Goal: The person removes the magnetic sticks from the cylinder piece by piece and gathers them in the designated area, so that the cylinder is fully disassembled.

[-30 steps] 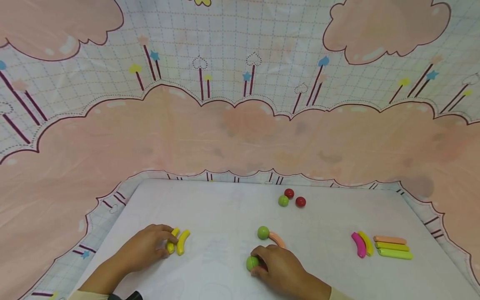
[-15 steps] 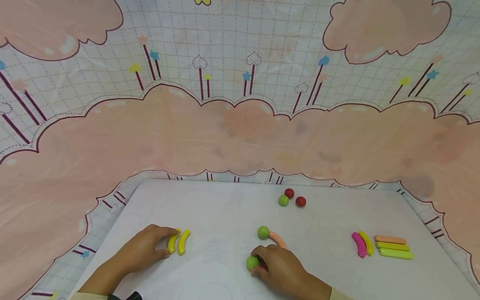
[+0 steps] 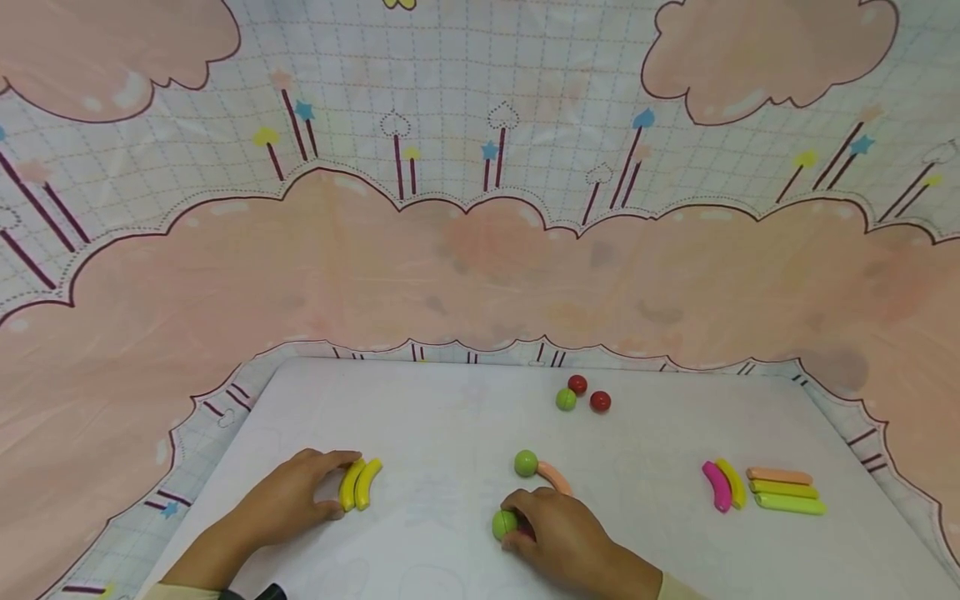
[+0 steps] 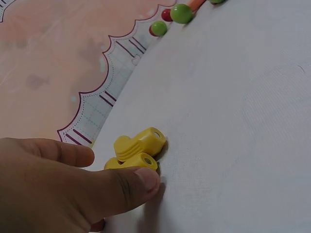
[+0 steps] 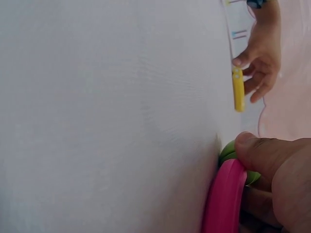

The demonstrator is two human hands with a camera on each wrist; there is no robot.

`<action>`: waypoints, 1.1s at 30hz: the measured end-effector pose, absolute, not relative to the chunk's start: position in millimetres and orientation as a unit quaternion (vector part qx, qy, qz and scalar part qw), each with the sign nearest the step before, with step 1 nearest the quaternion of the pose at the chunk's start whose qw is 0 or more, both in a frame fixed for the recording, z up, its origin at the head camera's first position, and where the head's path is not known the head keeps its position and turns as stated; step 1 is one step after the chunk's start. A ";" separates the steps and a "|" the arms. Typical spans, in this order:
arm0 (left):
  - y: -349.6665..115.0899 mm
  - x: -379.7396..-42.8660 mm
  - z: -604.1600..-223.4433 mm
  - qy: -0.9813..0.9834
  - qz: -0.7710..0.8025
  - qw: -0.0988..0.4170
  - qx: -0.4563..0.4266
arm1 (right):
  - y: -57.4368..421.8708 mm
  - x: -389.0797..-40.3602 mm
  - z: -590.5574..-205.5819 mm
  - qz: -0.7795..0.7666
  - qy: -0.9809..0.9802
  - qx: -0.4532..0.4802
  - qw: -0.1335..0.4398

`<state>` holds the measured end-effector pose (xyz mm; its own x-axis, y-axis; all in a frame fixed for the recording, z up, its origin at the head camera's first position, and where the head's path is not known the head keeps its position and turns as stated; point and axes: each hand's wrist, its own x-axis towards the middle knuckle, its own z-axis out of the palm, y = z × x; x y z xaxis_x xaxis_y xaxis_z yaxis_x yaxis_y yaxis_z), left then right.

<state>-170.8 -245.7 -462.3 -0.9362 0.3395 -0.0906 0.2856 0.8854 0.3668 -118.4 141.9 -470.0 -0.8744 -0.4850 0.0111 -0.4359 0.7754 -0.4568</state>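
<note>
In the head view, my left hand (image 3: 296, 492) pinches a curved yellow toy rod (image 3: 350, 487), thumb and index finger at its two ends. A second curved yellow rod (image 3: 367, 484) lies right alongside it. The left wrist view shows both rods' ends with small grey discs, next to the thumb (image 4: 141, 180). My right hand (image 3: 558, 533) holds a green ball (image 3: 505, 525) together with a curved pink rod (image 5: 226, 199), which is mostly hidden from the head view by the fingers. Just beyond that hand lie another green ball (image 3: 526, 463) and a curved orange rod (image 3: 553, 477), end to end.
On the white table (image 3: 442, 417), two red balls (image 3: 600, 402) and a green ball (image 3: 566, 399) lie at the back. To the right are curved pink (image 3: 717, 487) and yellow (image 3: 732, 483) rods beside several straight rods (image 3: 783, 490). A patterned cloth (image 3: 450, 275) hangs behind.
The left hand has shifted slightly right, bringing its yellow rod up against the second one. The index finger has moved from over the rod to its far end. The right hand keeps its place.
</note>
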 end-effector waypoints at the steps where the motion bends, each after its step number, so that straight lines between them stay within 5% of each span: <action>1: -245.4 -170.7 -461.8 0.968 0.176 0.075 0.163 | 142.1 -118.5 -469.8 -0.230 0.940 -0.245 0.056; 12: -236.0 -172.4 -442.5 0.973 0.152 0.040 0.168 | 153.3 -123.9 -454.4 -0.258 0.934 -0.234 0.076; 19: -201.4 -171.1 -430.7 0.964 0.185 0.025 0.189 | 176.0 -141.1 -455.3 -0.250 0.964 -0.088 0.013; 33: -121.2 -179.0 -443.2 0.932 0.171 0.048 0.315 | 184.5 -159.0 -468.9 -0.281 0.953 -0.084 0.080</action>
<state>-179.0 -121.2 -443.2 -0.7969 0.6038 0.0194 0.5712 0.7426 0.3496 -159.0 184.5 -468.9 -0.9729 -0.2056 -0.1060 -0.1151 0.8277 -0.5492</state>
